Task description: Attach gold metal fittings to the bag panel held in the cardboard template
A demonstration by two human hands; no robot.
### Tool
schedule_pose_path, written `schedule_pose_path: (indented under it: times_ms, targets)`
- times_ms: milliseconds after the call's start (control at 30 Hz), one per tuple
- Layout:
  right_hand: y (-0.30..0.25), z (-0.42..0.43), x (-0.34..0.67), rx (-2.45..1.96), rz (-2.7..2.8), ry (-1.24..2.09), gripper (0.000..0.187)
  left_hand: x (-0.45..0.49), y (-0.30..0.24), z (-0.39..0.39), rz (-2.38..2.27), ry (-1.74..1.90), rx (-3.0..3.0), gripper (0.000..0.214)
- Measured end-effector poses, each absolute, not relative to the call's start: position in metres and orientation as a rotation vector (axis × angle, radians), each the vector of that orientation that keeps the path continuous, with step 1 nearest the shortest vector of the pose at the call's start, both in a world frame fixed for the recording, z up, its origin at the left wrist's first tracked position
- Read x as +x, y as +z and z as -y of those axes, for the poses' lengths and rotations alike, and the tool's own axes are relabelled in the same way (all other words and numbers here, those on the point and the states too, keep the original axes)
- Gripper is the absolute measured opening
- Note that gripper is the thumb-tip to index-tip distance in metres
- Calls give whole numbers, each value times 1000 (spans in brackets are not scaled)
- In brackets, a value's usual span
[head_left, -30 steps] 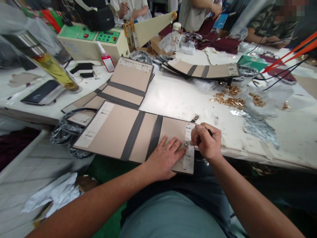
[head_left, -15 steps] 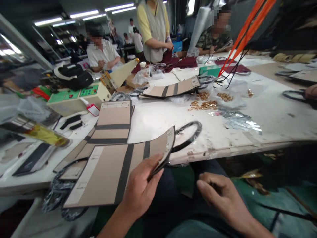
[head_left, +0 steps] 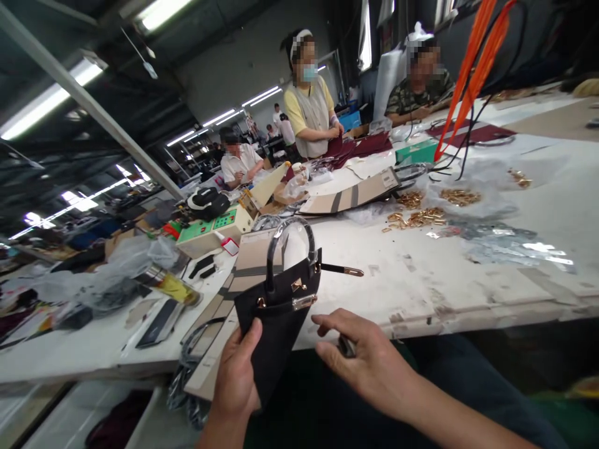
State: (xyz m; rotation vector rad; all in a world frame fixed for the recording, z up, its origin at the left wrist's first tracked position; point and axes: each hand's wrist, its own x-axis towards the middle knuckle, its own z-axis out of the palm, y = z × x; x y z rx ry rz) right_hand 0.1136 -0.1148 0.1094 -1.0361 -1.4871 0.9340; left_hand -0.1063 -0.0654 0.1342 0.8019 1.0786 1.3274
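My left hand [head_left: 237,368] grips a black handbag panel [head_left: 276,337] by its lower left side, thumb on the front. The panel is tilted over the table's front edge, its black face toward me. It carries a clear-wrapped loop handle [head_left: 291,240], gold-coloured fittings and a narrow strap [head_left: 344,269] with a metal tip sticking out to the right. My right hand [head_left: 369,355] hovers just right of the panel, apart from it. Its thumb and index finger are spread, while the other fingers curl round a small dark object [head_left: 346,346], mostly hidden.
More beige-backed panels [head_left: 253,255] are piled behind and left of the held one. Gold-coloured metal parts [head_left: 416,218] and flat silvery pieces [head_left: 519,246] lie on the white table [head_left: 355,312]. A green-fronted machine [head_left: 215,231] stands at left. Orange cords [head_left: 461,87] hang at right. Co-workers sit and stand opposite.
The panel has been turned from its beige side to its black side and stood up. My right hand has come up and left toward it, thumb and index finger opening. The view has tilted upward.
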Motion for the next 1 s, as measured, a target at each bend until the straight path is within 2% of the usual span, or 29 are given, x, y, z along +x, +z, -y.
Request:
schedule_pose_path:
  times_ms: [100,233,300,367,500,833,1000]
  targets:
    - [121,103,91,-905,1492,841,44,-107,137,68,-1062,1323,813,52]
    - [128,98,67,-858,1466,645,62,-109,143,67,-1097,1390,841,53]
    - [131,99,60,-856,1509,565,63,-112,148,63,-1100,1432,827,52]
    - [134,103,56,-867,1589,519,62,-118,153,56,-1088,1413,783,45]
    - [138,108,50,-918,1743,515,72,-141,159,44,-1022,1207,618,27]
    - [125,104,48,-1023,1865,679,63,-158,154,43,-860,897,454,56]
    - [121,95,60,-975,1717,693,52,-153,154,46,-893,889,423,56]
